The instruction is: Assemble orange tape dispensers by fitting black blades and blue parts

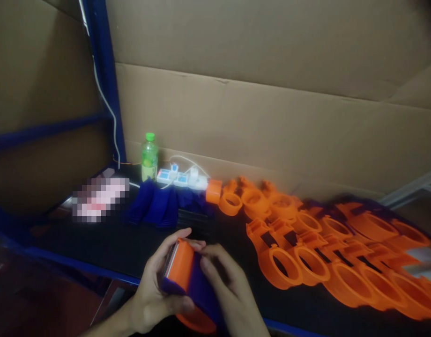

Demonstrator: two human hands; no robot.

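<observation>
Near the table's front edge, my left hand [155, 290] is wrapped round an orange tape dispenser [183, 267] with a serrated metal strip along its left edge. A dark blue piece [204, 285] lies against the dispenser's side, and part of its orange ring shows underneath. My right hand [227, 281] is closed on the blue piece from the right, thumb and fingers pinching near its upper edge. Both palms hide parts of the dispenser. To the right, several similar orange dispensers [284, 269] lie in overlapping rows.
Dark blue flat pieces [159, 206] lie behind my hands. Beyond them are a white power strip [182, 178] and a green-capped bottle [150, 157]. A blurred-out pinkish object [101, 199] is at left. Cardboard panels [271, 117] wall the back, beside a blue post [105, 70].
</observation>
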